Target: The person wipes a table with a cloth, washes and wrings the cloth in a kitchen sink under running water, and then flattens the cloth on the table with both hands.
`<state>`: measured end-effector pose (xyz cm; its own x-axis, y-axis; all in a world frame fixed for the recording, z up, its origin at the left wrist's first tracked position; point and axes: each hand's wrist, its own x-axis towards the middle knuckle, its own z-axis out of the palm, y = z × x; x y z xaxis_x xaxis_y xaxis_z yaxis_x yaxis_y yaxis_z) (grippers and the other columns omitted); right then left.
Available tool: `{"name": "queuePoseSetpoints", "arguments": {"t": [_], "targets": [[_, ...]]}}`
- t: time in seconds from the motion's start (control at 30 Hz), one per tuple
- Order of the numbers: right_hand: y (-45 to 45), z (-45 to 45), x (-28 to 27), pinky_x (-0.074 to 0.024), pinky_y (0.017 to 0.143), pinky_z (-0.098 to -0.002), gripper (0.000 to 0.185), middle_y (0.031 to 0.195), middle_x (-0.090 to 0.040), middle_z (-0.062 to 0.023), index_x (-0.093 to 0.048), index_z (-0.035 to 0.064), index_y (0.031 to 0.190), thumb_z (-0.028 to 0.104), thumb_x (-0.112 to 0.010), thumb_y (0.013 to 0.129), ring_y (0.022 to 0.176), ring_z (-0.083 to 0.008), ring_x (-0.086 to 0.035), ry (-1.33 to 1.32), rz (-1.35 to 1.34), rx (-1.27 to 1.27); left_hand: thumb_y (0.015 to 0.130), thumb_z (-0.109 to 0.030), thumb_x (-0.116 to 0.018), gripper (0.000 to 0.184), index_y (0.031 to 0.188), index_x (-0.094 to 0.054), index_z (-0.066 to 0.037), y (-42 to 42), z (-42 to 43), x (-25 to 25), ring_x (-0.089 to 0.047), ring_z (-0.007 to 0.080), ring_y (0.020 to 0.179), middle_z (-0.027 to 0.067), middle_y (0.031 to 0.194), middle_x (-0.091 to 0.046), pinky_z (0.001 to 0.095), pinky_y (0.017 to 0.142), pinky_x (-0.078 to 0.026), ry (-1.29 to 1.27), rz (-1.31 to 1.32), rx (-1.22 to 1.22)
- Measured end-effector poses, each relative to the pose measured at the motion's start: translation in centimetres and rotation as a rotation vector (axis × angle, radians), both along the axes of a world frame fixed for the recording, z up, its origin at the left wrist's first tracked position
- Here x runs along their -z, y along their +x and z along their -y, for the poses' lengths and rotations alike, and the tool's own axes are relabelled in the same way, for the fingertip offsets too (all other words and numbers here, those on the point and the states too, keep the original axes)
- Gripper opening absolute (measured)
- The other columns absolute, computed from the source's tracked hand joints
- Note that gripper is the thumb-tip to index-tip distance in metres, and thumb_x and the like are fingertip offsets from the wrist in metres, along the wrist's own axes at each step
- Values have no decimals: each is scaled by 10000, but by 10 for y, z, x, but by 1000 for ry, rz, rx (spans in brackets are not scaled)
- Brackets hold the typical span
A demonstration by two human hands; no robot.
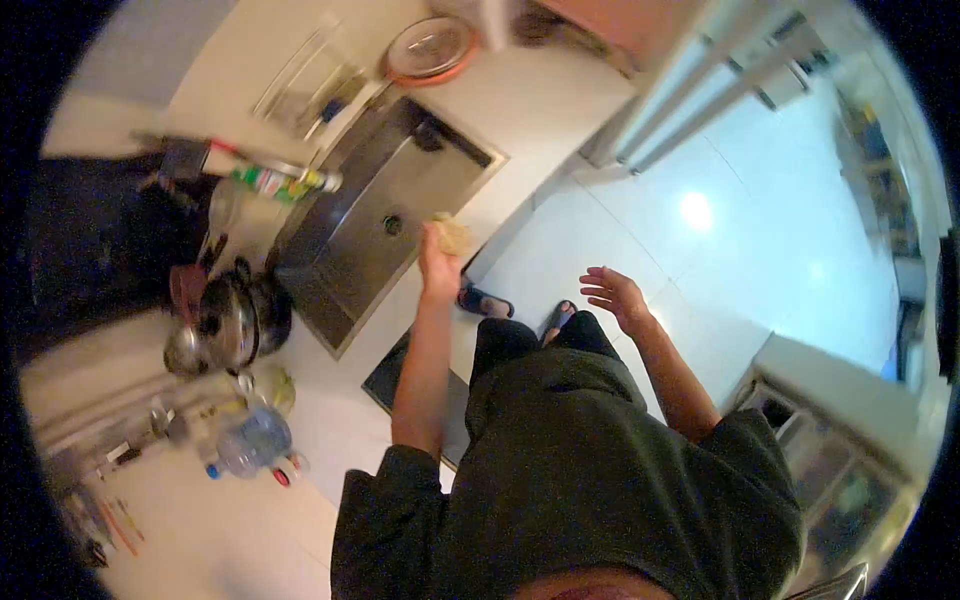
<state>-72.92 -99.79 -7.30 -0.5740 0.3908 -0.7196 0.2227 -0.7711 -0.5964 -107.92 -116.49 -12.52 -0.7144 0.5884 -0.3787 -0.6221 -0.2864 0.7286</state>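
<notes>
My left hand (440, 268) is closed on a pale yellow sponge-like pad (453, 236), too blurred to tell whether it is sponge or folded cloth. That hand is over the counter's front edge, beside the metal sink (345, 235) with its round drain. My right hand (615, 296) hangs over the tiled floor, fingers spread and nothing in them. Behind the sink's left end lies a green and white bottle (272, 182), partly blurred.
A lidded pot (235, 315) stands left of the sink, with a clear plastic jug (253, 442) nearer me. A round plate-like item with an orange rim (432, 50) is at the counter's far end. A white cabinet (830, 420) stands at my right.
</notes>
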Motion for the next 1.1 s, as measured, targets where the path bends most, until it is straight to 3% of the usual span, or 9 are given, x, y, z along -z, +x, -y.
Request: {"name": "queuePoseSetpoints", "arguments": {"t": [0.1, 0.13, 0.3, 0.47, 0.63, 0.8, 0.93, 1.03, 1.1], "targets": [[58, -4, -38, -522, 1009, -409, 517, 1329, -678, -145, -562, 15, 1400, 378, -618, 1036, 1178, -273, -662, 139, -24, 138, 1087, -502, -479, 533, 1351, -561, -47, 115, -94, -87, -592, 314, 1277, 127, 1298, -638, 489, 1058, -505, 86, 59, 365], [74, -8, -51, -517, 1013, -413, 521, 1333, -674, -134, -549, 25, 1425, 348, -647, 1028, 1189, -268, -650, 195, -51, 214, 1092, -450, -506, 567, 1431, -504, 4, 147, -119, -98, -591, 298, 1292, 148, 1405, -592, 458, 1084, -484, 125, 79, 469], [146, -27, -109, -495, 1030, -402, 511, 1331, -661, -107, -547, 26, 1422, 248, -708, 990, 1216, -216, -618, 669, -127, 508, 1095, -389, -534, 504, 1412, -592, -2, 305, -204, -162, -598, 189, 1251, 93, 1380, -639, 370, 1102, -449, 154, -145, 939], [215, -53, -76, -514, 930, -303, 300, 1060, -707, -69, -637, -12, 1168, 105, -773, 927, 969, -140, -662, 610, 10, 815, 1088, -368, -555, 477, 1400, -615, -13, 396, -260, -155, -607, 163, 1219, 71, 1355, -651, 343, 1077, -457, 79, -215, 1253], [311, -86, -48, -512, 1030, -372, 226, 1172, -702, -88, -590, 16, 1216, 103, -642, 1014, 1110, -193, -663, 468, -79, 1235, 1106, -382, -492, 472, 1442, -550, -55, 464, -335, -141, -612, 219, 1231, 128, 1384, -640, 385, 1020, -498, 15, -1, 1344], [398, -159, -43, -527, 979, -362, 397, 1182, -700, -111, -512, 9, 1320, 91, -698, 979, 1064, -175, -667, 392, -112, 1466, 1086, -308, -525, 467, 1464, -522, -35, 549, -429, -101, -603, 256, 1263, 165, 1428, -611, 404, 1043, -495, -55, 137, 1465], [469, -251, -30, -528, 898, -328, 467, 1110, -728, -114, -484, 21, 1338, 98, -740, 955, 1003, -169, -685, 395, 76, 1484, 989, -124, -590, 503, 1473, -510, -14, 612, -528, -67, -597, 243, 1277, 159, 1457, -589, 382, 1050, -486, -58, 82, 1615], [488, -291, -56, -520, 913, -328, 444, 1110, -740, -86, -517, 58, 1307, 121, -767, 946, 1009, -149, -689, 401, 116, 1274, 889, -11, -625, 615, 1489, -489, 5, 632, -565, -85, -604, 207, 1268, 148, 1436, -604, 347, 1058, -472, 1, -384, 1640], [522, -340, -63, -529, 866, -309, 469, 1095, -744, -91, -527, 55, 1309, 111, -790, 924, 992, -144, -690, 406, 154, 1137, 865, -48, -742, 612, 1440, -546, 21, 676, -608, -99, -616, 179, 1242, 141, 1393, -634, 331, 1067, -460, 17, -418, 1757]]}}
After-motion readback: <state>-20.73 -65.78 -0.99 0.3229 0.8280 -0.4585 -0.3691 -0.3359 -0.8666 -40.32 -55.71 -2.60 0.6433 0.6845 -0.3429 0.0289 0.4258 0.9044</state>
